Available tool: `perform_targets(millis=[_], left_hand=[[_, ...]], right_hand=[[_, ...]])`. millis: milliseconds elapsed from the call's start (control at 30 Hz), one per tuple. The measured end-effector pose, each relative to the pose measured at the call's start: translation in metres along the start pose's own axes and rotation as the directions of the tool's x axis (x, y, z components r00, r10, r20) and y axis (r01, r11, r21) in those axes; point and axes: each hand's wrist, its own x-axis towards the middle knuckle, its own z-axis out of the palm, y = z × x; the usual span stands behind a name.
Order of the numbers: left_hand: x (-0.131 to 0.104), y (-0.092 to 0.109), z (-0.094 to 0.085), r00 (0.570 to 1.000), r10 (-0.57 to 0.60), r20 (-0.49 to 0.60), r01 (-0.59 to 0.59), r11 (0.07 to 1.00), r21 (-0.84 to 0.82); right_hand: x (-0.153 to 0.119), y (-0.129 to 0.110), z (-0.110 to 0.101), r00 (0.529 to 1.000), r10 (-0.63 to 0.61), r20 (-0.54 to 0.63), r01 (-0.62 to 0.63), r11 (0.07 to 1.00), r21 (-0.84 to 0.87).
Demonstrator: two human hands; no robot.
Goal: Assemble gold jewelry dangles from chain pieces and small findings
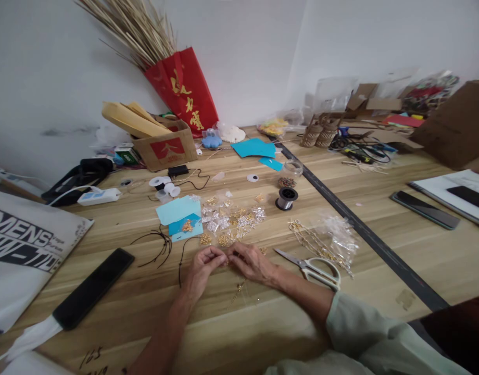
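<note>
Thumb and forefinger of my left hand [206, 264] are pinched together, meeting my right hand [250, 262], which is also closed in a pinch. A tiny gold-coloured piece shows between the fingertips, too small to name. Just beyond the hands lie small bags of gold and silver beads [219, 223]. A thin gold chain [237, 292] rests on the table below the fingers. White-handled scissors [321, 272] lie to the right of my right hand, near several chains [315, 242].
A wire spool [287, 198] and a jar of beads [287, 179] stand beyond the hands. Blue cards [179, 211] and black cords [159, 247] lie left. A black phone [94, 288] is at the near left, another phone [425, 209] at the right.
</note>
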Motion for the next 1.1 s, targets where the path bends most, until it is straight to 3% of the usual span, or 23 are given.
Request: perform_targets(millis=[267, 567, 833, 933, 1100], left_hand=[[0.0012, 0.0007, 0.0008, 0.997, 0.058, -0.054, -0.055, 0.997, 0.062], [-0.0041, 0.0021, 0.0068, 0.973, 0.181, -0.141, -0.140, 0.955, 0.260], [-0.0038, 0.0040, 0.0077, 0.973, 0.182, -0.143, -0.138, 0.953, 0.271], [-0.0021, 0.0049, 0.0073, 0.981, 0.142, -0.133, -0.109, 0.967, 0.231], [-0.0006, 0.0025, 0.0080, 0.986, 0.121, -0.112, -0.105, 0.985, 0.135]], right_hand=[[0.0017, -0.0020, -0.0009, 1.000, -0.002, -0.021, 0.003, 0.999, 0.048], [0.0020, 0.0026, 0.0011, 0.997, -0.043, -0.070, 0.045, 0.999, 0.030], [0.0026, 0.0044, 0.0026, 0.995, -0.065, -0.073, 0.067, 0.997, 0.023], [0.0029, 0.0039, 0.0036, 0.996, -0.027, -0.087, 0.032, 0.998, 0.059], [0.0025, 0.0026, 0.0052, 0.988, 0.135, -0.074, -0.121, 0.977, 0.174]])
